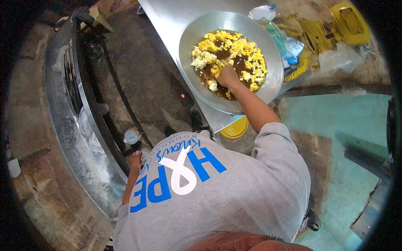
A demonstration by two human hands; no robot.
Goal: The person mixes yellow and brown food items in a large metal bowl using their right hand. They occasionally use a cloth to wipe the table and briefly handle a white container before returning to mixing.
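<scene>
A wide metal basin [274,83] stands on a steel table and holds brown liquid with soft, yellow, margarine-like lumps [253,62] scattered through it. My right hand [228,76] reaches down into the mixture, its fingers closed about a yellow lump and partly hidden by it. Low on the left, my left hand [135,160] hangs beside the long metal trough, fingers curled. Whether it holds anything is too small to make out. Just beyond that hand is a small white jug-like container [132,137].
The steel table [163,21] runs behind the basin. Right of it lie a green-blue plastic bag [289,46], clear plastic [341,58] and a yellow container [351,24]. A yellow round lid [235,128] shows below the table edge. The metal trough [69,138] curves along the left.
</scene>
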